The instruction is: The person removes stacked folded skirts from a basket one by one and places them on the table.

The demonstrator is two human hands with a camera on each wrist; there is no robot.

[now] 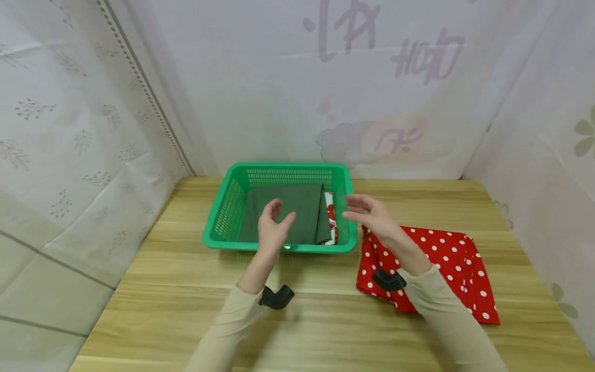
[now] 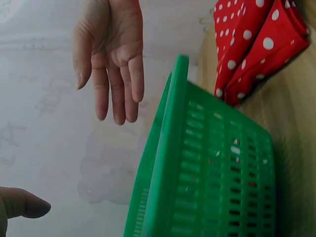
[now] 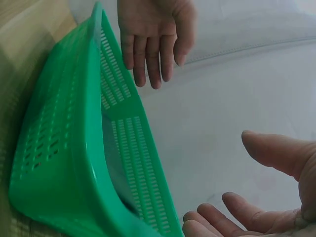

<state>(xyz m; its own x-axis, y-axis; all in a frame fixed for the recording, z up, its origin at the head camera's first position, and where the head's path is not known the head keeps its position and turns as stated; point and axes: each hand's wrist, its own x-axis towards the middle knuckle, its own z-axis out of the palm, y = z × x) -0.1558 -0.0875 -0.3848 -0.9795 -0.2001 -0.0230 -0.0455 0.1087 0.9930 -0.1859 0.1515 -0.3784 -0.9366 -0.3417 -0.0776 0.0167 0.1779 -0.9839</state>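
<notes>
A green plastic basket (image 1: 280, 248) stands on the wooden table, holding a folded dark green cloth (image 1: 288, 214). Beside that cloth, along the basket's right side, lies a red-and-white patterned cloth (image 1: 331, 217). My left hand (image 1: 273, 227) hovers over the basket's front rim with its fingers loosely bent and nothing in them. The right hand (image 1: 372, 217) is raised by the basket's right rim, empty, thumb apart from the fingers. Below and right of it, a red cloth with white dots (image 1: 446, 258) is spread on the table, partly hidden by the right forearm.
The wooden table (image 1: 176, 289) reaches back to a pale printed curtain (image 1: 279, 93), which also closes off both sides. Black wrist mounts (image 1: 277, 297) sit at both cuffs. The basket's perforated wall (image 2: 217, 163) rises close to the left hand.
</notes>
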